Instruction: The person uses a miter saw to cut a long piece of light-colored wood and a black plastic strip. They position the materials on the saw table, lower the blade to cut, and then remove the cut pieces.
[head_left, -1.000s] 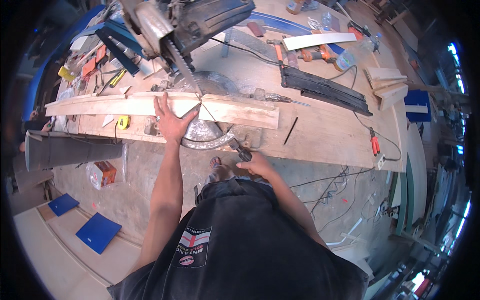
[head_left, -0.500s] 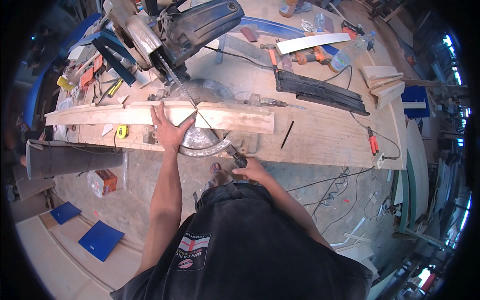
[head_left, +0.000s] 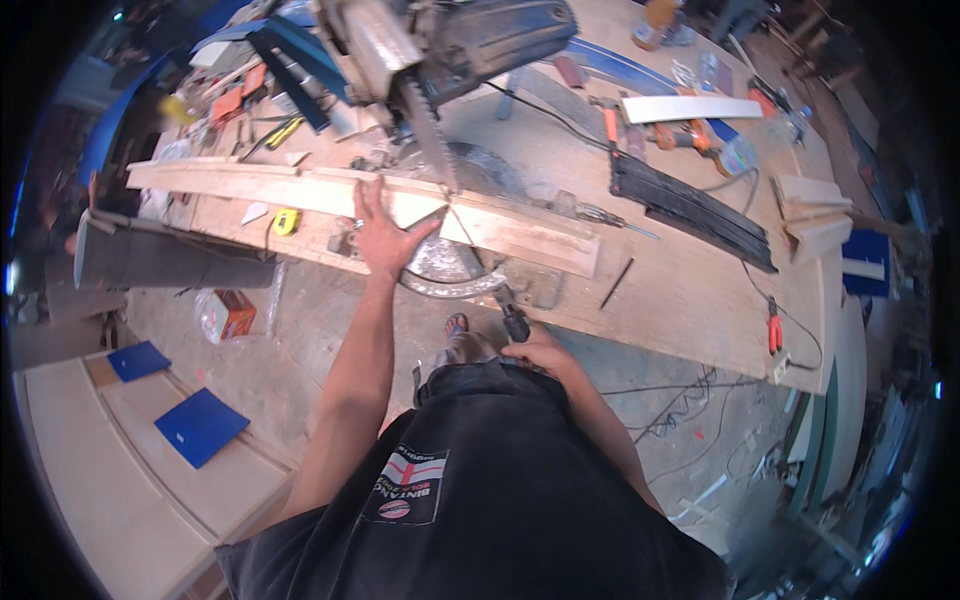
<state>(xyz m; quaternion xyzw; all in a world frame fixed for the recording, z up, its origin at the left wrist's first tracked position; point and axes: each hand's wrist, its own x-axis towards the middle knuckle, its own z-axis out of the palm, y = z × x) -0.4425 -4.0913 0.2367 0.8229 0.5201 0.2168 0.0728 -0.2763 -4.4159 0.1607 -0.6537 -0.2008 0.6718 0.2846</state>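
A long pale wooden board (head_left: 290,192) lies across the base of a miter saw (head_left: 470,50). My left hand (head_left: 385,238) is laid on it with fingers spread, the thumb pointing toward a dark slanted line across the wood. The saw's toothed blade (head_left: 432,140) is raised, its lower tip right by the board's far edge. In front of the board shows part of the round metal turntable (head_left: 445,262). Close to my waist, my right hand (head_left: 540,350) is closed around the black handle (head_left: 513,318) at the turntable's front.
Near the left arm lies a yellow tape measure (head_left: 286,221). To the right are a pencil-like dark stick (head_left: 617,283), a screwdriver (head_left: 605,217), black strips (head_left: 690,205), a hammer (head_left: 611,125), an orange drill (head_left: 690,135) and red-handled pliers (head_left: 775,330). Wood offcuts (head_left: 812,210) sit beyond.
The whole scene has shifted right and turned slightly clockwise in the view. Both hands keep their places, the left on the board and the right around the handle.
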